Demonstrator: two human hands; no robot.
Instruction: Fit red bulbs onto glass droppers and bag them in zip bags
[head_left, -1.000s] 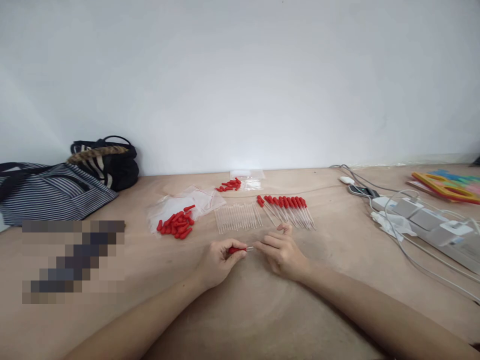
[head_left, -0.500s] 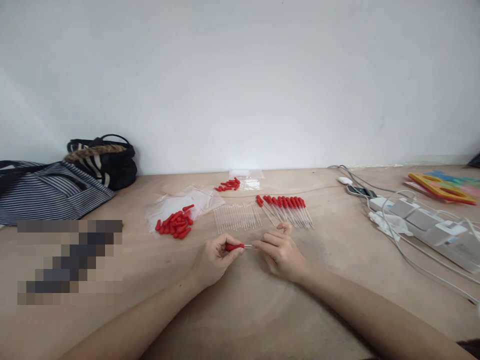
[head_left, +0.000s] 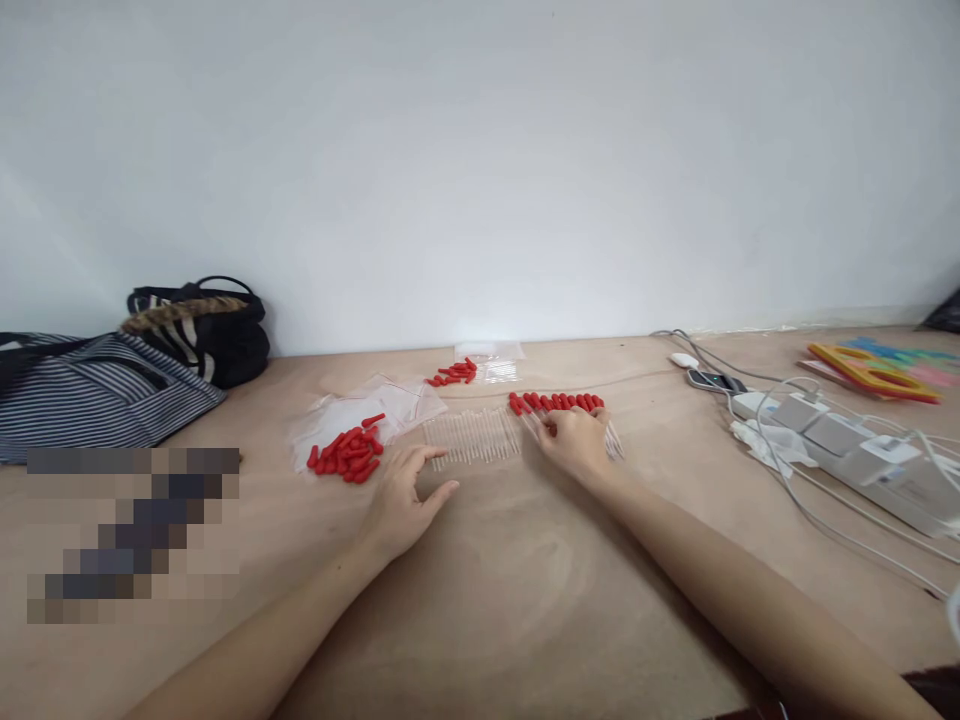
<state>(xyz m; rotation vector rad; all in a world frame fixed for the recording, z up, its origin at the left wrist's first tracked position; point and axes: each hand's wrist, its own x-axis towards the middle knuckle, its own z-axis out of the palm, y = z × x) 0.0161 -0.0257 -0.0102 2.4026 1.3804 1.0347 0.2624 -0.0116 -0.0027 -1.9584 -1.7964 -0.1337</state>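
Right then, the right hand [head_left: 576, 443] lay over the near ends of a row of red-capped droppers [head_left: 556, 402], its fingers [head_left: 550, 425] curled down among the clear stems; whether they pinched one could not be told. The red caps showed just beyond the knuckles. The left hand [head_left: 401, 497] rested flat on the surface [head_left: 495, 600] with fingers spread wide and holding nothing, its fingertips touching the near left corner of a row of bare clear tubes [head_left: 472, 437]. Just left of that hand lay a heap of loose red caps [head_left: 346, 456] beside a clear plastic bag [head_left: 360, 405]. Farther back sat a smaller cluster of caps [head_left: 452, 373]. Off to the right were a power strip [head_left: 855, 450] and white cables.
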